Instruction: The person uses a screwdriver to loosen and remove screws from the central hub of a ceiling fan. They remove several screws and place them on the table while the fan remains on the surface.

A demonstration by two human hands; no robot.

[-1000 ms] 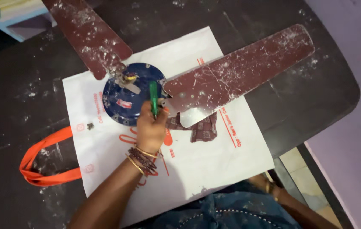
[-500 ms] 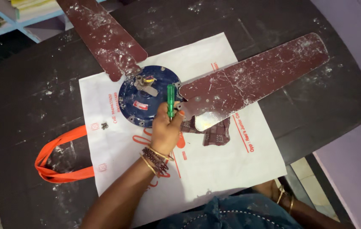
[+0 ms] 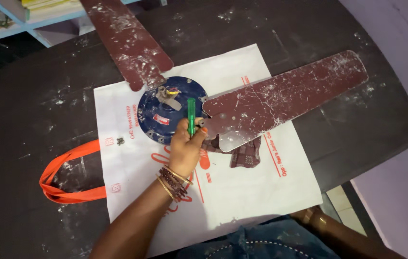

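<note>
**Hand Holds Green Screwdriver at the Fan**

Hardly anything has moved since half a second ago: the hand and the tool sit at the same spot by the blue fan middle, and only the view has slid a little.

On the far left, an orange strap (image 3: 65, 180) loops out over the dark table (image 3: 26, 115). It belongs to the white bag (image 3: 242, 192) that lies flat under the fan. A tiny dark bit (image 3: 119, 141) sits on the bag near its left edge.

Next comes one brown fan blade (image 3: 127, 38), pointing up and to the left. It is dusty, with many white specks. It joins the round blue fan middle (image 3: 158, 117), which has a grey metal piece on top.

The left hand (image 3: 185, 148) is closed tight around a green screwdriver (image 3: 191, 115). The tool stands up on the right side of the blue middle, just where the second blade meets it. Bangles ring the wrist.

A checked brown cloth (image 3: 242, 153) peeks out from under the second brown blade (image 3: 285, 96), which reaches far to the right and hides part of the cloth.

At the bottom right only the arm shows, so I cannot tell about the right hand.
</note>
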